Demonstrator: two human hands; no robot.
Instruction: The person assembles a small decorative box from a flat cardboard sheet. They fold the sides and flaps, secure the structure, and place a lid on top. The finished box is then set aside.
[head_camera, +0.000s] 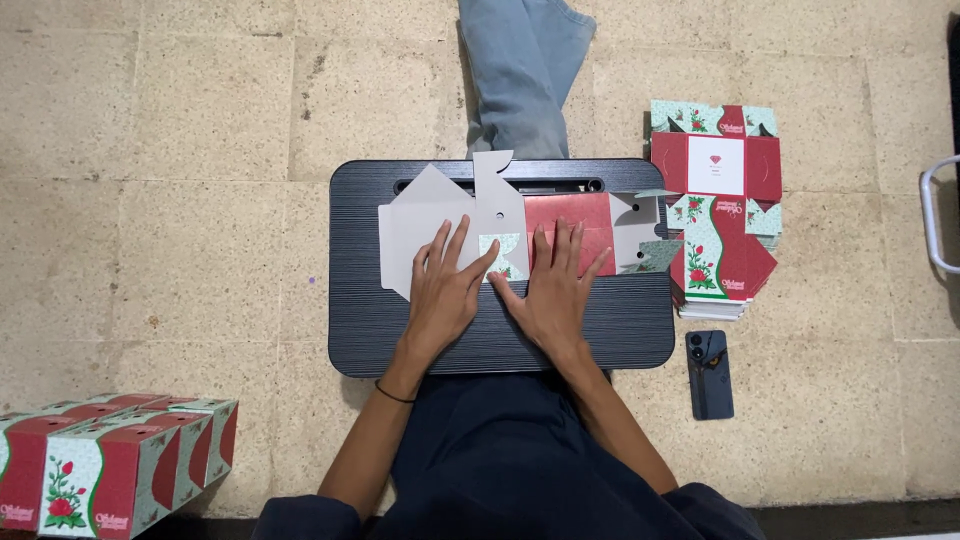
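A flat, unfolded cardboard box blank (620, 225), grey on the inside with red and floral green panels, lies across a black lap tray (600, 330). My left hand (443, 290) lies flat on the blank's grey left part, fingers spread. Beside it, my right hand (555, 285) presses flat on the red middle panel. Both palms are down with the thumbs nearly meeting over a small floral flap. Neither hand grips anything.
A stack of flat red and green box blanks (715, 215) lies on the tiled floor right of the tray. A dark phone (709, 374) rests below it. Several folded boxes (110, 460) stand at the lower left. Another person's jeans-clad leg (520, 75) is beyond the tray.
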